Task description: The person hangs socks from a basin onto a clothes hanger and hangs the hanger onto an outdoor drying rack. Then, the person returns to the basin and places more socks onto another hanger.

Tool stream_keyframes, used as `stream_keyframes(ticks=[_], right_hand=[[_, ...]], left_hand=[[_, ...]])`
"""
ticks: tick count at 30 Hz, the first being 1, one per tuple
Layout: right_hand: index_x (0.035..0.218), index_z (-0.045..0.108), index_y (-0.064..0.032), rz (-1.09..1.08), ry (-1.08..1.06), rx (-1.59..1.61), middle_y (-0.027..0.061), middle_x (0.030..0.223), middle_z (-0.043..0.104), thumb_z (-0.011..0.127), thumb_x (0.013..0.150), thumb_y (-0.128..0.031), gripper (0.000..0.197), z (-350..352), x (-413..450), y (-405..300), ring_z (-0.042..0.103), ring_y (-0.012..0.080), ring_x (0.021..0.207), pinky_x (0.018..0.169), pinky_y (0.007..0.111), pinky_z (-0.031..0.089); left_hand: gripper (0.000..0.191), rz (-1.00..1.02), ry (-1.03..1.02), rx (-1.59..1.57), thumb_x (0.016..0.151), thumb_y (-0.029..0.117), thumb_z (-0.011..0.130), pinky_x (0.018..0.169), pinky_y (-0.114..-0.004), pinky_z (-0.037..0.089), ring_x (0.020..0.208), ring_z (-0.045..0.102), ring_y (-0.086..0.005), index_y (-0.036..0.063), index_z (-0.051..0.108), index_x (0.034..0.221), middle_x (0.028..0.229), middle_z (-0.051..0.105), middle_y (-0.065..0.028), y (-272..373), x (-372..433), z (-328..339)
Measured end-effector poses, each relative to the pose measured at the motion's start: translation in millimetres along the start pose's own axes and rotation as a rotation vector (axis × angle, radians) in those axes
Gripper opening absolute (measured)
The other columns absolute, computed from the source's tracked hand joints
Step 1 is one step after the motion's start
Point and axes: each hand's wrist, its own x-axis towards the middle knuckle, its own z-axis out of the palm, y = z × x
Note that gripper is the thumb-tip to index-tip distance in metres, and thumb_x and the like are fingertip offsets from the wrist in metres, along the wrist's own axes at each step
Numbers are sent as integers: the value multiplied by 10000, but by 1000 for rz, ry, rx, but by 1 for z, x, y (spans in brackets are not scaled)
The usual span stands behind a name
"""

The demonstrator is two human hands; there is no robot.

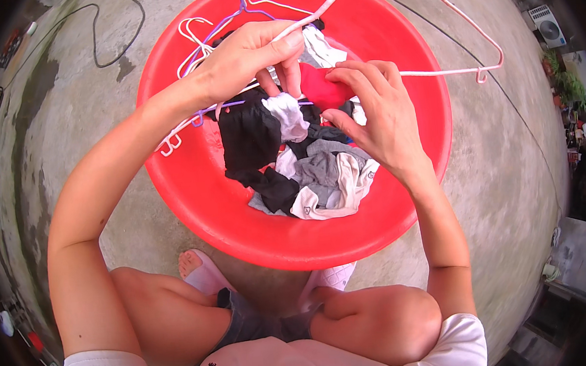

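Observation:
A large red plastic basin (298, 249) stands in front of my knees. Over it, my left hand (257, 57) grips a pale pink clothes hanger (449, 71) between thumb and fingers. My right hand (379, 104) pinches a red cloth (321, 85) that lies at the hanger's lower bar. Just beneath my left fingertips is a white cloth (288, 116). A black garment (250, 134) hangs beside it, near more white and purple hangers (194, 46) at the basin's left. Grey and white socks (324, 180) and other small clothes are heaped below my hands.
The basin rests on a concrete floor (488, 167). A dark cable (526, 123) runs along the right, and another (97, 23) curls at the upper left. My slippered feet (202, 272) are at the basin's near edge. Potted plants (569, 84) and an outdoor air-conditioner unit (547, 26) are far right.

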Motion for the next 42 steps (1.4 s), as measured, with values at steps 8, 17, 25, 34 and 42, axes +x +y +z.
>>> stream_keyframes(ticks=[8,17,25,34,42], right_hand=[[1083,598,-115,-20,189,-193,99,1156,503,732,702,-221,417,22,7,-25,485,282,1027,787,373,455],[968,619,-57,-109,-752,163,101,924,633,712,735,-352,388,177,-100,-38,601,283,932,759,373,513],[831,530,-48,759,-627,1269,13,762,570,590,773,-138,123,52,-55,-11,551,110,745,656,228,415],[960,611,-3,407,-64,620,51,812,642,674,804,-82,186,-26,-20,-13,617,115,756,679,249,481],[920,606,42,537,292,634,109,732,632,580,911,-232,276,-22,26,21,601,165,653,617,278,475]], left_hand=[[343,282,72,342,975,350,411,698,-235,416,753,585,-99,43,542,898,796,593,-45,-7,2,-8],[361,192,254,262,970,350,422,649,-269,436,658,542,-102,49,549,817,714,632,-53,-4,5,-39],[336,70,150,293,963,314,435,659,-258,430,709,560,-103,42,535,793,722,611,-31,-8,-3,-38],[353,-27,-15,141,972,391,395,640,-236,451,752,617,-113,87,455,802,755,609,-60,-25,-1,-20],[351,-29,-98,21,971,374,404,645,-229,462,788,637,-144,82,448,781,722,621,-66,-7,0,-5]])
